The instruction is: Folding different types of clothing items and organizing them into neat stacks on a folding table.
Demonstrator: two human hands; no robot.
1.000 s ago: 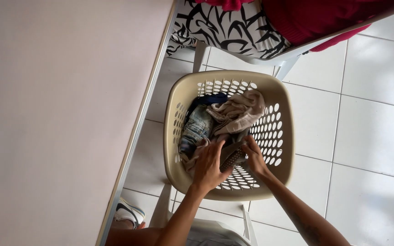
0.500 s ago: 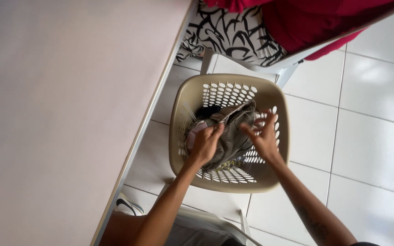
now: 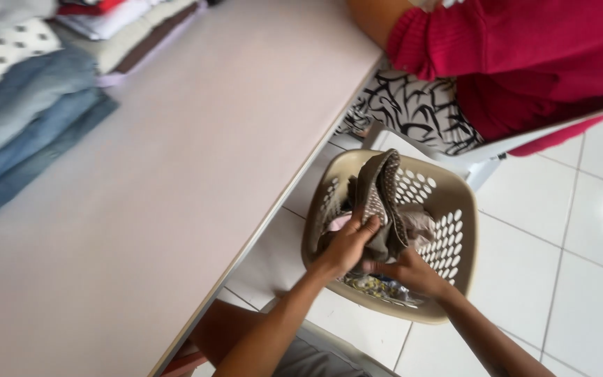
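Loosely clenched by both the left hand [image 3: 347, 241] and right hand [image 3: 410, 271], the brown garment [image 3: 380, 202] could drag other clothes over the laundry basket [image 3: 455, 279] rim.

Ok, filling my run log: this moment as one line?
left hand: grips brown cloth | right hand: grips same cloth | cloth: partly lifted from basket
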